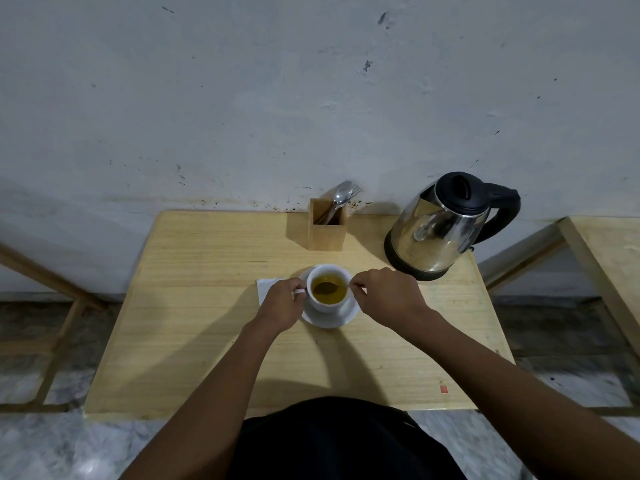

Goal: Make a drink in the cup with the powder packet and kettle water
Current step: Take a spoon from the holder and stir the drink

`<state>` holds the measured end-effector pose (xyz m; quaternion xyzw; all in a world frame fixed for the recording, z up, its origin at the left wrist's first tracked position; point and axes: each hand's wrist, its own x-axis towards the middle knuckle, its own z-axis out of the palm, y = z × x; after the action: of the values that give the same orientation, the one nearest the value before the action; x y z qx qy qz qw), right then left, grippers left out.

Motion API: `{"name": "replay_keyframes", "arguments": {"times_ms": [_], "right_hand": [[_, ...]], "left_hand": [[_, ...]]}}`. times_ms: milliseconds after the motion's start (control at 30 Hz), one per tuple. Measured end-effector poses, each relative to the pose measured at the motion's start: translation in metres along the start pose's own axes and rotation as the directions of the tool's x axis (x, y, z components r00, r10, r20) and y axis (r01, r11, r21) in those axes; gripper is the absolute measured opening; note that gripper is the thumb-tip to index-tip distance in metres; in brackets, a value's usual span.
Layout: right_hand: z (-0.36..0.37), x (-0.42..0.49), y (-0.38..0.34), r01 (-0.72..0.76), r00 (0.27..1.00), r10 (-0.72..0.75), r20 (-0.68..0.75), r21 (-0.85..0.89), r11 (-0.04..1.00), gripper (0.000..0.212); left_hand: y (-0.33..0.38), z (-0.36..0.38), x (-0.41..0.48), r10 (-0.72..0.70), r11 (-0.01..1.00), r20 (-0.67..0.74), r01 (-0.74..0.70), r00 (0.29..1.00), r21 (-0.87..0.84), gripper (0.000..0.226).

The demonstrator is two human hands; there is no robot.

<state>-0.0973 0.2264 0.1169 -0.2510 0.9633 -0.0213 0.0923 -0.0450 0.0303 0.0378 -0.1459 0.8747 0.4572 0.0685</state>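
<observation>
A white cup (320, 304) stands on a white saucer (341, 318) at the middle of the wooden table (207, 341). It holds yellow-green liquid, and a spoon bowl (325, 288) lies in the liquid. My left hand (282, 304) pinches the cup's handle on its left side. My right hand (388, 294) grips the spoon's thin handle at the cup's right rim. A white packet (266, 287) lies flat on the table, partly under my left hand. The steel kettle (440, 226) with a black lid and handle stands at the back right.
A wooden holder (327, 226) with a spoon and fork stands at the back centre, against the grey wall. A second wooden table (609, 258) is off to the right. A wooden frame (45, 285) stands left over a marble floor.
</observation>
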Motion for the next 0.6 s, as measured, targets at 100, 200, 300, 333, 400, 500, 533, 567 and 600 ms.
{"name": "replay_keyframes", "arguments": {"times_ms": [100, 200, 300, 333, 400, 500, 533, 567, 600], "right_hand": [[0.001, -0.019, 0.005, -0.055, 0.996, 0.060, -0.069, 0.070, 0.996, 0.028], [0.010, -0.035, 0.007, -0.111, 0.984, 0.131, -0.121, 0.156, 0.981, 0.028], [0.024, -0.049, 0.011, -0.141, 0.965, 0.193, -0.178, 0.269, 0.953, 0.027], [0.028, -0.053, 0.011, -0.155, 0.959, 0.217, -0.182, 0.306, 0.939, 0.026], [0.035, -0.059, 0.011, -0.181, 0.950, 0.259, -0.177, 0.365, 0.913, 0.026], [0.043, -0.065, 0.009, -0.198, 0.936, 0.296, -0.188, 0.412, 0.889, 0.025], [0.044, -0.066, 0.009, -0.199, 0.932, 0.305, -0.196, 0.426, 0.883, 0.025], [0.046, -0.067, 0.008, -0.199, 0.927, 0.313, -0.206, 0.438, 0.877, 0.024], [0.047, -0.069, 0.007, -0.199, 0.923, 0.320, -0.214, 0.448, 0.872, 0.024]], "left_hand": [[0.001, -0.001, 0.000, 0.008, 1.000, 0.017, -0.008, 1.000, -0.009, 0.017], [0.004, -0.001, -0.001, 0.015, 1.000, 0.015, -0.015, 1.000, -0.001, 0.018], [0.004, -0.001, -0.001, 0.012, 1.000, 0.006, -0.012, 1.000, 0.005, 0.017], [0.003, 0.000, -0.001, 0.012, 1.000, 0.005, -0.012, 1.000, 0.009, 0.017], [0.003, 0.000, -0.001, 0.015, 1.000, 0.002, -0.015, 1.000, 0.014, 0.017], [0.004, -0.001, 0.000, 0.023, 1.000, 0.000, -0.023, 1.000, 0.020, 0.018], [0.005, -0.001, 0.000, 0.026, 0.999, 0.000, -0.026, 1.000, 0.024, 0.018], [0.004, -0.001, 0.000, 0.024, 0.999, 0.000, -0.024, 1.000, 0.027, 0.018], [0.004, -0.001, 0.000, 0.022, 0.999, -0.002, -0.022, 1.000, 0.029, 0.018]]}}
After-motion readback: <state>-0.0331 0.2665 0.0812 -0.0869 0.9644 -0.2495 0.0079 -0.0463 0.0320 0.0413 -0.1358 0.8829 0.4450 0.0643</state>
